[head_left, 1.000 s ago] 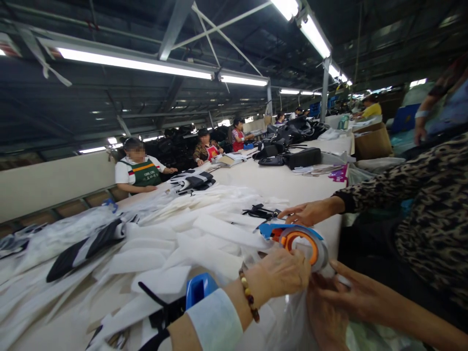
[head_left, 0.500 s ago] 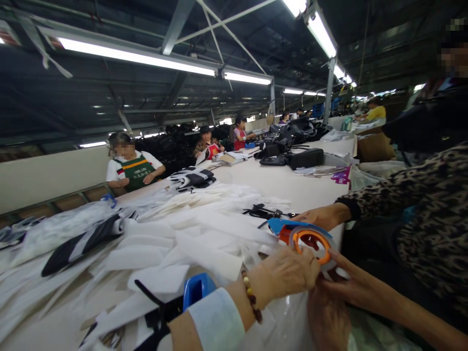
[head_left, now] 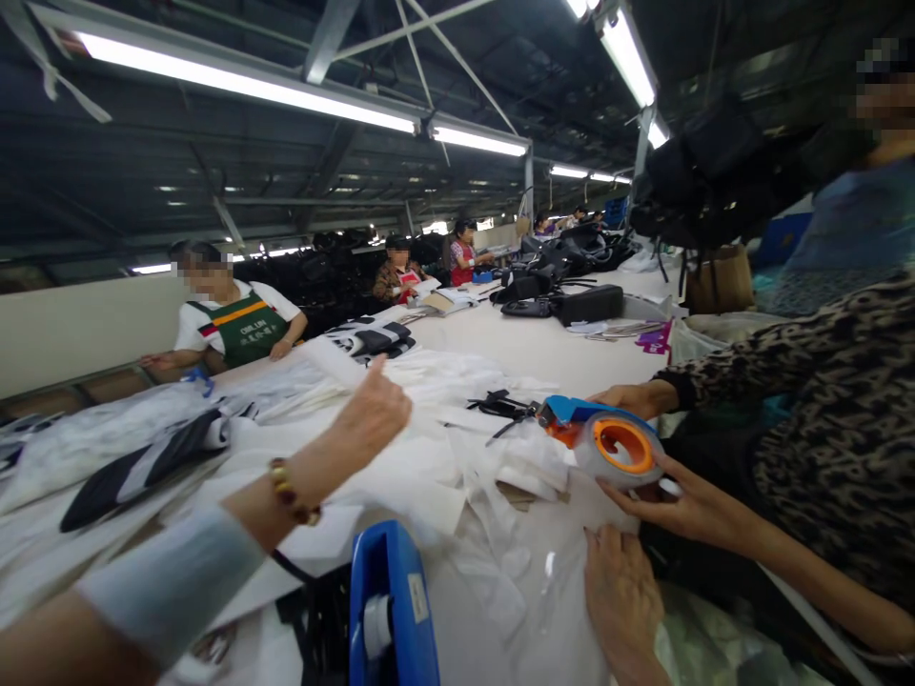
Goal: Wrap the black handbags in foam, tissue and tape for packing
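Note:
My left hand (head_left: 376, 412) is raised over the table's middle, fingers curled on the edge of a white sheet (head_left: 400, 476) from the heap. My right hand (head_left: 620, 595) lies flat, palm down, on a clear plastic bag (head_left: 515, 572) at the table's near edge. Just beyond it, a co-worker in a leopard-print top holds a blue tape dispenser (head_left: 607, 440) with an orange core; one of that person's hands (head_left: 679, 510) is under it and the other hand (head_left: 633, 398) is behind it. A second blue tape dispenser (head_left: 390, 600) stands close in front of me.
White sheets and dark shoe pieces (head_left: 135, 467) cover the long table (head_left: 543, 357). Black straps (head_left: 500, 408) lie near the dispenser, black bags (head_left: 572, 305) farther along. Several seated workers, one in a green apron (head_left: 243, 329), line the far side. A person stands at right.
My left hand left the tape dispenser and swung up and left to the white sheets. The co-worker's hands kept the dispenser. My view turned slightly left.

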Motion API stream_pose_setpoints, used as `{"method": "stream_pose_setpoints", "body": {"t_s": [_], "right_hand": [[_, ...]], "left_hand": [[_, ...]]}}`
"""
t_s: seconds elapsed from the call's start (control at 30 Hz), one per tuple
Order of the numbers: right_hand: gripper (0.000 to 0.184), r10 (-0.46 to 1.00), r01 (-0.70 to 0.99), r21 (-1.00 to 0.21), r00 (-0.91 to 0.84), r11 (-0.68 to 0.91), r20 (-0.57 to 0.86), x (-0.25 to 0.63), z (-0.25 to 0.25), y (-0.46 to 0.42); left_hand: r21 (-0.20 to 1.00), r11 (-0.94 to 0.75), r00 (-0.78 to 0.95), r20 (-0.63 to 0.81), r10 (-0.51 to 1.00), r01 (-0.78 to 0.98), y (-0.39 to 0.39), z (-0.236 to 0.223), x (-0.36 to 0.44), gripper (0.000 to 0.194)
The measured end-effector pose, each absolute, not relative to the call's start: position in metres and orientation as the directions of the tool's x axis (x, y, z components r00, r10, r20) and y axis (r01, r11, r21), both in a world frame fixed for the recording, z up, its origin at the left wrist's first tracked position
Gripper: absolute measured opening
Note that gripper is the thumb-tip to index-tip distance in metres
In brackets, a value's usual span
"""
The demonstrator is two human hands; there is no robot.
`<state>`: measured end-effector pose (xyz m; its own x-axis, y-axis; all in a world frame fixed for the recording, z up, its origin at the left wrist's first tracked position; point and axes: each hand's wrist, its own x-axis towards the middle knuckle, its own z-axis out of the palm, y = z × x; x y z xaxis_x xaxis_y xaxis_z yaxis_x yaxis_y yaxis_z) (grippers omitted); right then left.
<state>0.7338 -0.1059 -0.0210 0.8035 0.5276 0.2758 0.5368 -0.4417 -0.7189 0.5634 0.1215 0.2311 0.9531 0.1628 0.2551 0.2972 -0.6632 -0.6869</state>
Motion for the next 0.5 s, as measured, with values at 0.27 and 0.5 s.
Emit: {"method": "stream_pose_setpoints", "body": {"t_s": [0.27, 0.5], "right_hand": [[0.028, 0.395, 0.521, -0.301, 0.831, -0.799, 0.391, 0.722, 0.005, -0.106], [0.025, 0.401, 0.494, -0.234, 0.846, -0.838, 0.351, 0.723, 0.000, -0.103]], "left_hand": [[-0.403, -0.704, 0.783, 0.508, 0.360, 0.585, 0.124, 0.216, 0.424, 0.056], [-0.019, -0.985, 0.977, 0.133, 0.165, 0.169, -0.090, 0.071, 0.497, 0.050]]}}
